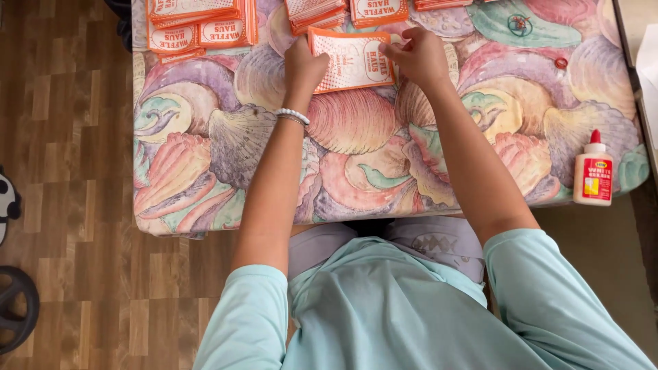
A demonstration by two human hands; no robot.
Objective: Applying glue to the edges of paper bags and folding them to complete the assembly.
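Both hands rest on one flat paper bag [351,60], orange and white, lying on the worktop [384,157] with its shell-pattern cloth. The left hand [303,67] presses on the bag's left edge with its fingers curled under, so I cannot tell how tight its grip is. The right hand [419,56] pinches the bag's right edge, a narrow grip on the paper.

The bag could slide or crease, I think, because the cloth is soft and the paper is thin.

More orange and white bags lie in stacks [202,24] along the far edge of the worktop. A white glue bottle [593,171] with a red cap and a red label stands near the right corner, well apart from the hands. It could tip if the cloth gets pulled.
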